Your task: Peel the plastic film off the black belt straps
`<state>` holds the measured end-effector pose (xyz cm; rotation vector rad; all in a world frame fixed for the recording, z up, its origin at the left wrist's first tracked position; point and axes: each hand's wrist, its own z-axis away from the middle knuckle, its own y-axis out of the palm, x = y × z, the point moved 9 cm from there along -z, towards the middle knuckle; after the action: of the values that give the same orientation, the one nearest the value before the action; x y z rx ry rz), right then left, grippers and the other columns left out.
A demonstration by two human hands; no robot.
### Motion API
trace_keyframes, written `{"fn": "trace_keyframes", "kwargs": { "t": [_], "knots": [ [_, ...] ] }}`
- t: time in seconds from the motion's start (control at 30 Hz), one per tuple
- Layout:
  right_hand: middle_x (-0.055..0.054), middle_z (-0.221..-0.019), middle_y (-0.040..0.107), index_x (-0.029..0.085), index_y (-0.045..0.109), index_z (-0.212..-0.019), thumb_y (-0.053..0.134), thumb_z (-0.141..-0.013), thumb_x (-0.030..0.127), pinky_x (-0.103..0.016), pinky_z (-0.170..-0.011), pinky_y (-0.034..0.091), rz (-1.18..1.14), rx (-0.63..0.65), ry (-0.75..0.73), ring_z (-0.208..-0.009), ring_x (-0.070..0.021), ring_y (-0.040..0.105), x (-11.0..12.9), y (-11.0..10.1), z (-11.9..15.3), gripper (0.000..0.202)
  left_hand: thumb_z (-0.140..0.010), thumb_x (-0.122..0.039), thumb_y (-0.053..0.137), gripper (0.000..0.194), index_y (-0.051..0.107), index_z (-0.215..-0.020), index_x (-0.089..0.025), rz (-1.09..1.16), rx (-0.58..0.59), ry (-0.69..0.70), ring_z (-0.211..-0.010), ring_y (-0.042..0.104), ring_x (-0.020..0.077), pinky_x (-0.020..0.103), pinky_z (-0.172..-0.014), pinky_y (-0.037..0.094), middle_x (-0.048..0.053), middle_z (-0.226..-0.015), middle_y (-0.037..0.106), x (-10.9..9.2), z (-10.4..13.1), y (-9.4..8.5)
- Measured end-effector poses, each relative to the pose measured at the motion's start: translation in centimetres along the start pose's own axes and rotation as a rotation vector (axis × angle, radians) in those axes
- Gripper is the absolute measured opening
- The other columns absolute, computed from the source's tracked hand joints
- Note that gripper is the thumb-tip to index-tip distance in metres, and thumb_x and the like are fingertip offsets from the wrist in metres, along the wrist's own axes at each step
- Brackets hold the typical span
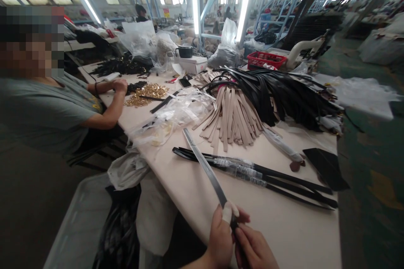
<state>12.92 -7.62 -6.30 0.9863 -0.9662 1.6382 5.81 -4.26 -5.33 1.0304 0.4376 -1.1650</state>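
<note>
A long dark strap (205,166) with a pale sheen slants up and left from my hands over the table. My left hand (220,233) is closed around its lower part, with a white covering on a fingertip. Close beside it, my right hand (254,246) pinches the strap's lower end, which runs down out of the frame. Beyond the hands lies a bundle of black straps (277,180) wrapped in clear plastic. Farther back are beige strips (232,119) fanned out and a heap of black straps (284,92).
At the left, a person (50,109) sits with hands near gold-coloured metal pieces (148,93). Clear plastic wrapping (176,113) lies mid-table. A red basket (267,59) stands at the back. Below the table's left edge is a pale bin (74,222) beside black material (118,231).
</note>
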Motion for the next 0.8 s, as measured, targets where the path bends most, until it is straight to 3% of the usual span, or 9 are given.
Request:
{"fn": "trace_keyframes", "kwargs": {
  "t": [0.13, 0.2, 0.3, 0.33, 0.47, 0.6, 0.67, 0.73, 0.8],
  "knots": [
    [-0.008, -0.064, 0.065, 0.02, 0.061, -0.068, 0.03, -0.095, 0.069, -0.026, -0.057, 0.045, 0.089, -0.068, -0.034, -0.06, -0.0189, 0.061, -0.6, -1.1, 0.5, 0.064, -0.082, -0.071, 0.055, 0.056, 0.065, -0.079, -0.016, 0.015, 0.071, -0.092, -0.046, 0.05, 0.0134, 0.027, -0.046, 0.037, 0.007, -0.068, 0.067, 2.7, -0.1, 0.5],
    [-0.006, -0.06, 0.063, 0.02, 0.063, -0.074, 0.028, -0.095, 0.07, -0.025, -0.052, 0.043, 0.065, -0.046, 0.015, -0.055, -0.018, 0.058, -1.5, -0.9, 0.8, 0.064, -0.083, -0.065, 0.058, 0.05, 0.064, -0.08, -0.016, 0.02, 0.091, -0.099, -0.051, 0.055, 0.0151, 0.027, -0.05, 0.041, 0.008, -0.072, 0.069, 2.1, -0.5, 0.6],
    [-0.002, -0.054, 0.059, 0.019, 0.064, -0.085, 0.03, -0.094, 0.072, -0.024, -0.048, 0.039, 0.018, -0.042, 0.093, -0.048, -0.0159, 0.054, -2.6, -0.8, 1.2, 0.064, -0.09, -0.056, 0.056, 0.041, 0.065, -0.083, -0.016, 0.037, 0.07, -0.004, -0.08, 0.066, 0.0213, 0.031, -0.074, 0.049, 0.011, -0.087, 0.073, -0.4, -1.1, 0.6],
    [-0.002, -0.053, 0.059, 0.018, 0.064, -0.085, 0.029, -0.094, 0.072, -0.024, -0.048, 0.039, 0.006, -0.047, 0.102, -0.047, -0.0156, 0.053, -2.7, -0.8, 1.3, 0.064, -0.091, -0.056, 0.054, 0.043, 0.065, -0.083, -0.016, 0.025, 0.081, -0.001, -0.082, 0.066, 0.022, 0.031, -0.076, 0.049, 0.011, -0.087, 0.073, -0.6, -1.1, 0.9],
    [-0.006, -0.06, 0.063, 0.016, 0.065, -0.08, 0.033, -0.093, 0.072, -0.026, -0.054, 0.043, -0.009, -0.16, 0.082, -0.056, -0.0184, 0.059, -2.4, -1.7, 1.3, 0.065, -0.084, -0.065, 0.056, 0.052, 0.067, -0.079, -0.015, -0.012, 0.129, -0.094, -0.059, 0.061, 0.0195, 0.03, -0.057, 0.046, 0.011, -0.075, 0.071, 2.4, -0.3, 2.0],
    [-0.006, -0.063, 0.064, 0.017, 0.064, -0.086, 0.034, -0.092, 0.072, -0.027, -0.056, 0.044, -0.051, -0.161, 0.092, -0.058, -0.0185, 0.059, -2.8, -1.9, 1.2, 0.063, -0.079, -0.058, 0.066, 0.044, 0.066, -0.083, -0.015, 0.103, 0.137, -0.187, -0.063, 0.065, 0.0211, 0.032, -0.061, 0.048, 0.013, -0.083, 0.073, 4.0, -0.4, 1.8],
    [-0.002, -0.056, 0.059, 0.018, 0.062, -0.084, 0.031, -0.093, 0.072, -0.025, -0.049, 0.04, -0.067, -0.093, 0.126, -0.048, -0.0152, 0.052, -3.4, -1.4, 1.1, 0.063, -0.081, -0.056, 0.065, 0.043, 0.065, -0.097, -0.015, 0.194, 0.146, -0.198, -0.075, 0.069, 0.0243, 0.034, -0.07, 0.05, 0.014, -0.092, 0.074, 2.3, -1.5, 1.7],
    [0.0, -0.052, 0.057, 0.018, 0.061, -0.086, 0.03, -0.093, 0.073, -0.023, -0.044, 0.036, -0.067, -0.055, 0.151, -0.042, -0.0128, 0.046, -3.8, -1.0, 1.1, 0.064, -0.086, -0.056, 0.059, 0.046, 0.062, -0.108, -0.016, 0.245, 0.132, -0.125, -0.086, 0.07, 0.0267, 0.038, -0.079, 0.05, 0.015, -0.101, 0.074, -0.7, -3.0, 1.6],
    [0.001, -0.052, 0.057, 0.018, 0.061, -0.089, 0.031, -0.093, 0.073, -0.022, -0.043, 0.035, -0.052, -0.053, 0.159, -0.041, -0.0123, 0.045, -3.8, -0.9, 1.0, 0.063, -0.09, -0.056, 0.053, 0.043, 0.06, -0.103, -0.016, 0.222, 0.093, -0.051, -0.086, 0.07, 0.0268, 0.041, -0.083, 0.05, 0.016, -0.102, 0.074, -3.0, -3.9, 1.6]
  ]
}}
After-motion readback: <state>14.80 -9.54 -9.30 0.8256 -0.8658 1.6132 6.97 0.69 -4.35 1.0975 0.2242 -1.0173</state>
